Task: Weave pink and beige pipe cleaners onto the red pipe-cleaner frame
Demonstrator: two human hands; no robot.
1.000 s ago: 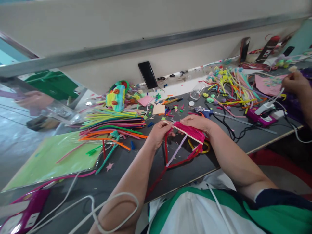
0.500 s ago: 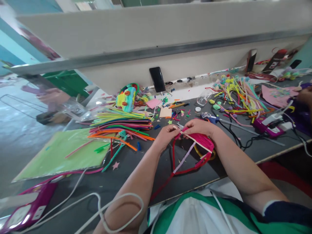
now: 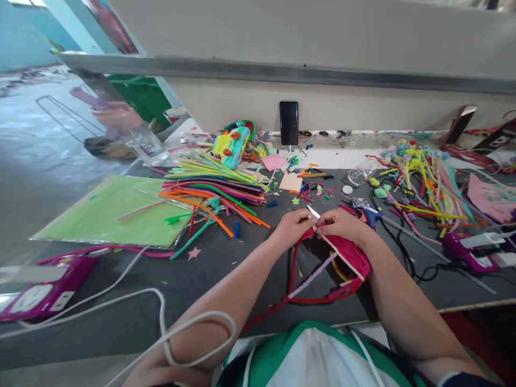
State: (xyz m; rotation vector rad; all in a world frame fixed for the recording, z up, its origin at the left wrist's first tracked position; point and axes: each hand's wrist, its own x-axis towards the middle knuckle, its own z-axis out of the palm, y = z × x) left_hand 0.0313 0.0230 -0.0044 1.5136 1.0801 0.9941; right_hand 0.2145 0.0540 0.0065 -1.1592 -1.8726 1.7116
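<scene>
My left hand [image 3: 291, 228] and my right hand [image 3: 342, 224] meet over the grey table [image 3: 226, 269], fingertips together. My right hand grips a pink pipe-cleaner piece [image 3: 351, 253] backed by a pale wooden stick. My left hand pinches the upper end of that piece, where a thin pale tip sticks out between the fingers. Red pipe cleaners [image 3: 296, 287] loop down from the piece toward my body, with a lilac pipe cleaner [image 3: 312, 275] crossing inside the loop.
A pile of coloured pipe cleaners [image 3: 213, 188] lies left of my hands on a green sheet [image 3: 108, 212]. A black phone [image 3: 288, 122] leans on the back wall. More pipe cleaners [image 3: 423, 183], a purple glue gun [image 3: 467, 252], black cables and a magenta power strip [image 3: 44, 285] lie around.
The view has swung, so the table shifted right and levelled. My hands drew closer together, and the pink piece tilted down to the right under my right hand.
</scene>
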